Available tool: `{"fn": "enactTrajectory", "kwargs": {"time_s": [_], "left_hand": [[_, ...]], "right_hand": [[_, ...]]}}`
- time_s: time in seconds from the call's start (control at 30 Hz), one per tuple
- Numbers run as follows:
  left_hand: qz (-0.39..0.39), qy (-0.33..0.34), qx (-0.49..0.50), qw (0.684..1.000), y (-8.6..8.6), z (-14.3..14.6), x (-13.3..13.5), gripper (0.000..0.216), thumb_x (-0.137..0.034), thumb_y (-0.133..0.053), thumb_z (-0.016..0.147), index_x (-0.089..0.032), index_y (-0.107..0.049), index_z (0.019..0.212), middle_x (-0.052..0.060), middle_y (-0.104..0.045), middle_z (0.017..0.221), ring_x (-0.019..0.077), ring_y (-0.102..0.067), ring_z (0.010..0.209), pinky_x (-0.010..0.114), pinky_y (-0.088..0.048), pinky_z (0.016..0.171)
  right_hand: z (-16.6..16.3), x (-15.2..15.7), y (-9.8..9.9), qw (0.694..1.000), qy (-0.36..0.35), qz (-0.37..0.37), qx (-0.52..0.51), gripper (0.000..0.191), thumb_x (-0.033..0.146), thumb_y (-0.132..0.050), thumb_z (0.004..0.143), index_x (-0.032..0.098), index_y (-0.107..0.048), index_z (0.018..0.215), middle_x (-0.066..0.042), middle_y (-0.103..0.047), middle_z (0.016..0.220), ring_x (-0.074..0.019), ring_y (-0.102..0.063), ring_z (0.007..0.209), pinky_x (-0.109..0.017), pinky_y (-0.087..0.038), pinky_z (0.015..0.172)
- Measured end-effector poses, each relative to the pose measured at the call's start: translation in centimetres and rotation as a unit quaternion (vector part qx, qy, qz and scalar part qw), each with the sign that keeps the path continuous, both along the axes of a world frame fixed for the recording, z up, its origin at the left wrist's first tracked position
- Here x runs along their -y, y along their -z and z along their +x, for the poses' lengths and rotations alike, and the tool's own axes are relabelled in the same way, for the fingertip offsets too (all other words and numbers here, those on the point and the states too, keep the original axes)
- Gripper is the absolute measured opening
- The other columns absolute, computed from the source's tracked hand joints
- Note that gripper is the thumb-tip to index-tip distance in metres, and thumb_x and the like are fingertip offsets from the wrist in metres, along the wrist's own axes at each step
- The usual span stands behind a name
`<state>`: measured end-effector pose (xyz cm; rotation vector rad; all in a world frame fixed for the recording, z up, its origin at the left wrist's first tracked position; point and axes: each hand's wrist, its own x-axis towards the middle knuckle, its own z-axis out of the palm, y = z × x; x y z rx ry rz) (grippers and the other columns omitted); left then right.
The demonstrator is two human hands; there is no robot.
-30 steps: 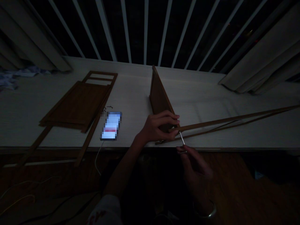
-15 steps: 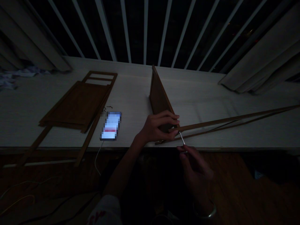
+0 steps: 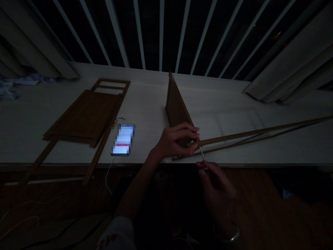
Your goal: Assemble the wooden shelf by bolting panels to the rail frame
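Note:
My left hand [image 3: 177,140] grips the near corner of an upright brown wooden panel [image 3: 177,107] that stands on edge on the pale ledge [image 3: 151,104]. Long thin wooden slats [image 3: 260,133] run from that corner off to the right. My right hand [image 3: 217,184], in deep shadow below the ledge, is closed on a thin metal screwdriver [image 3: 201,153] whose tip meets the joint at the panel's corner. A bangle sits on my right wrist.
A flat wooden frame with panels [image 3: 85,116] lies on the ledge at left, its legs overhanging the edge. A lit phone [image 3: 123,139] with a cable lies beside it, and small screws [image 3: 118,120]. White window bars and curtains stand behind. Cables lie on the floor.

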<state>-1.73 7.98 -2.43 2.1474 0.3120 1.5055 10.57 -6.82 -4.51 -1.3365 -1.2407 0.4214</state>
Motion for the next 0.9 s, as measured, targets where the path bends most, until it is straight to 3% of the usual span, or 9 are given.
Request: {"fn": "enactTrajectory", "kwargs": {"time_s": [0.9], "left_hand": [[0.005,0.004,0.0,1.0,0.05,-0.06,-0.01,0.025,-0.02,-0.067,0.067,-0.015,-0.062,0.091,0.006,-0.064,0.095,0.0124,-0.063,0.09,0.024,-0.054,0.074]], "right_hand": [[0.0,-0.36,-0.55,1.0,-0.016,0.008,-0.005,0.014,0.015,-0.062,0.076,0.023,-0.064,0.088,-0.003,-0.066,0.083,-0.0163,-0.062,0.077,-0.033,-0.053,0.067]]}}
